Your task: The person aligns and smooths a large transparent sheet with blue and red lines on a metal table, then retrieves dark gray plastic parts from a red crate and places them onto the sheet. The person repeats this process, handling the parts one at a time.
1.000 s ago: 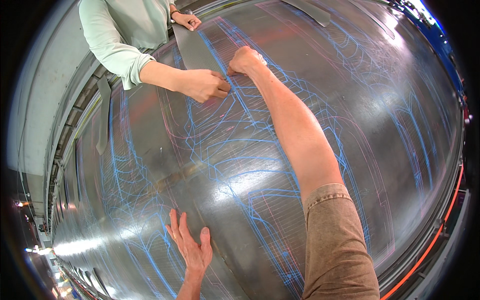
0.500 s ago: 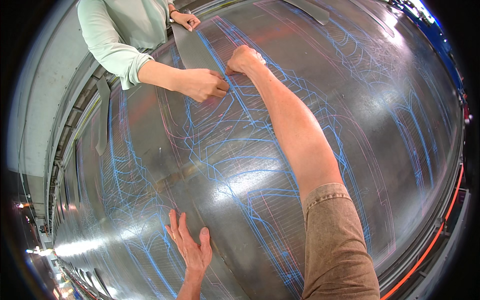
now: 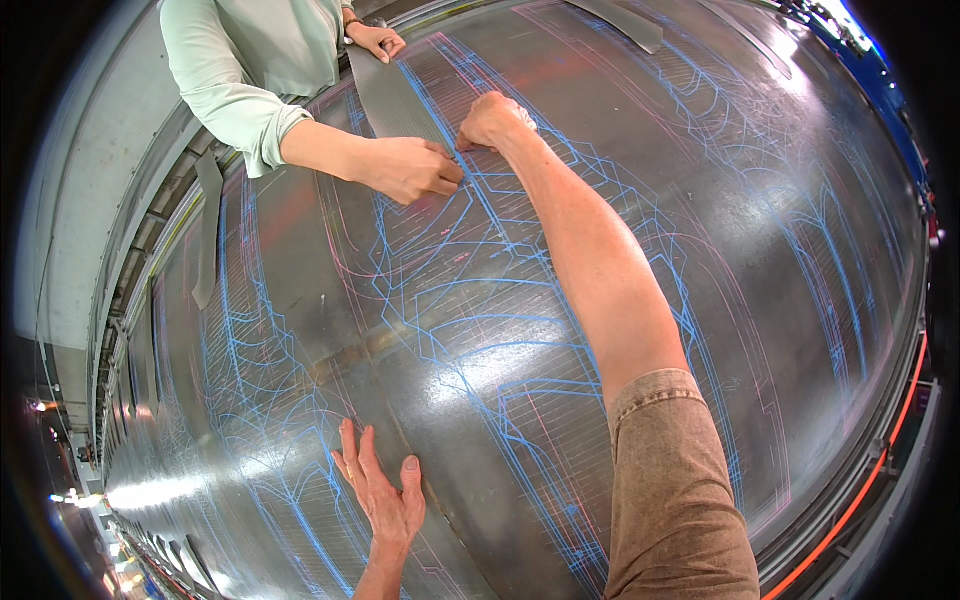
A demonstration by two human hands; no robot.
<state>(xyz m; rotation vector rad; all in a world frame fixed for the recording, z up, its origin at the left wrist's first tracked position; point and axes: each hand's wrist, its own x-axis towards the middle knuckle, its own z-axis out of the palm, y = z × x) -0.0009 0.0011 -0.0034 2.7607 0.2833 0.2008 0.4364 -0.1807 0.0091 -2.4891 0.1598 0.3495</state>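
Observation:
My right hand (image 3: 492,122) reaches far across a dark, shiny surface (image 3: 700,330) covered in blue and pink lines. Its fingers are closed, with the fingertips down by the near right corner of a flat grey strip (image 3: 395,100); what they hold is hidden. A bit of something white (image 3: 526,118) shows at the right side of that hand. Flat on the surface at the lower middle, my left hand (image 3: 388,500) lies with its fingers apart, holding nothing. A co-worker's closed hand (image 3: 415,170) is close beside my right fingertips, at the strip's near end.
The co-worker, in a pale green sleeve (image 3: 225,95), leans over the far left edge; their other hand (image 3: 378,42) is at the strip's far end. More grey strips lie at the left (image 3: 208,230) and far right (image 3: 625,22). An orange cable (image 3: 870,480) follows the right edge.
The view has shifted very slightly. Both my hands and the co-worker's hands stay in nearly the same places.

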